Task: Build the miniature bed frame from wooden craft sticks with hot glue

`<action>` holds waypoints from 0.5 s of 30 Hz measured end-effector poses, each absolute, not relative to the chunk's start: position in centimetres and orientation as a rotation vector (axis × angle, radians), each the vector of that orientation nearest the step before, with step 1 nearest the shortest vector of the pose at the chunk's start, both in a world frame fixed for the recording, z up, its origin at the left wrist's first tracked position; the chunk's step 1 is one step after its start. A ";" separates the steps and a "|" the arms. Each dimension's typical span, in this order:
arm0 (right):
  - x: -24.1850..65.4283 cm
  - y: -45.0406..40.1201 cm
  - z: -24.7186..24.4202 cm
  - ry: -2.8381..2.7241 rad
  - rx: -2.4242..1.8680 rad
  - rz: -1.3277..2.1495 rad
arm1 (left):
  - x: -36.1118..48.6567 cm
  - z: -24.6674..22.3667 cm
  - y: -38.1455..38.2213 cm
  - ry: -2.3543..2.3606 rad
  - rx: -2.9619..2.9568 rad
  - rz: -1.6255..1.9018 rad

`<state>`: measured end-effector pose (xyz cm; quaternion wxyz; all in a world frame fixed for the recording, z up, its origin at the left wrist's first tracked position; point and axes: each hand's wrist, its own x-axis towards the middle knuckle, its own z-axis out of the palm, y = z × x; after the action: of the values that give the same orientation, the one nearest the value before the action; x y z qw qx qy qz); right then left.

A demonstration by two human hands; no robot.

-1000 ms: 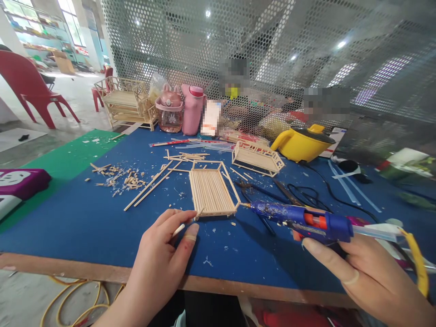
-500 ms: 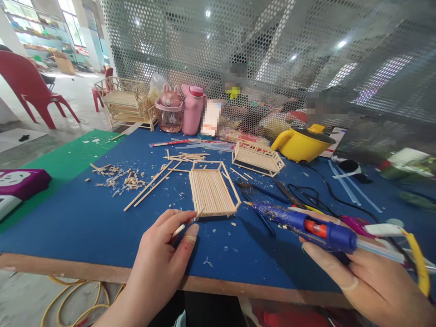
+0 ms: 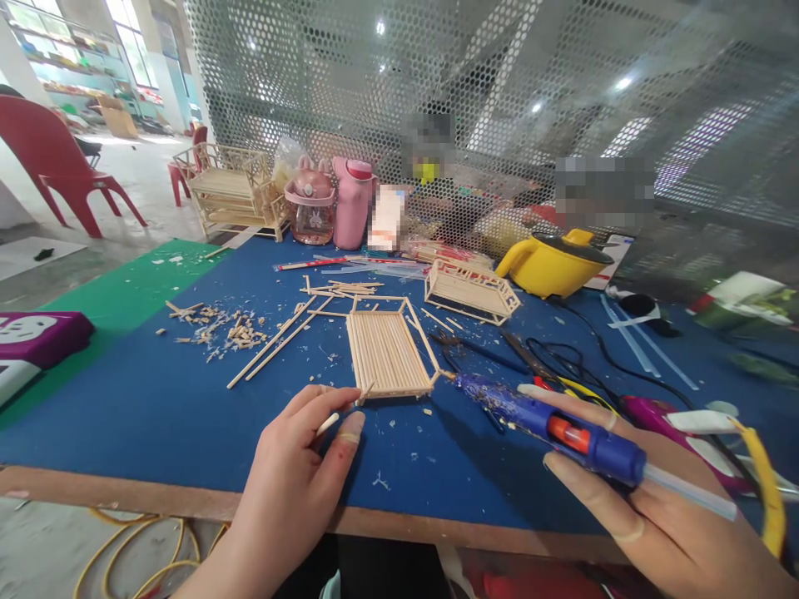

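A small frame of wooden sticks (image 3: 390, 353) lies on the blue mat, with a slatted base and thin rails around it. My left hand (image 3: 312, 466) is closed at its near left corner, a short wooden stick (image 3: 327, 424) between the fingers. In my right hand (image 3: 649, 491) rests a blue glue gun (image 3: 530, 412), a clear glue stick (image 3: 690, 492) out of its back end. Its nozzle points left, at the frame's near right corner; whether it touches cannot be told.
Cut stick pieces (image 3: 234, 329) and long sticks (image 3: 275, 345) lie left of the frame. Behind stand a second stick frame (image 3: 473, 291), pink bottles (image 3: 354, 204) and a yellow pot (image 3: 553, 264). Pliers (image 3: 480, 349) and black cable (image 3: 580, 358) lie right.
My right hand has shifted slightly left and down with the glue gun, bringing its nozzle closer to the near right corner. My left hand and the frame have stayed put.
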<state>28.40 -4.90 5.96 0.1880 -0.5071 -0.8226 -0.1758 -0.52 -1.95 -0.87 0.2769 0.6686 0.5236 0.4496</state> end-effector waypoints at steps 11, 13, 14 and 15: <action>28.7 -4.9 6.1 -2.382 -1.383 -0.442 | -0.6 -0.7 -2.1 1.400 1.817 1.204; 28.9 -4.9 6.0 -2.389 -1.379 -0.446 | -0.6 -0.7 -2.1 1.406 1.823 1.194; 29.0 -4.9 6.0 -2.397 -1.378 -0.451 | -0.6 -0.7 -2.1 1.412 1.829 1.188; 29.1 -4.9 5.9 -2.403 -1.377 -0.457 | -0.6 -0.7 -2.1 1.419 1.834 1.182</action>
<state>29.09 -4.91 5.94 0.1667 -0.4837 -0.8441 -0.1607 -0.59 -2.09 -0.67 0.2662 0.6791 0.5256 0.4379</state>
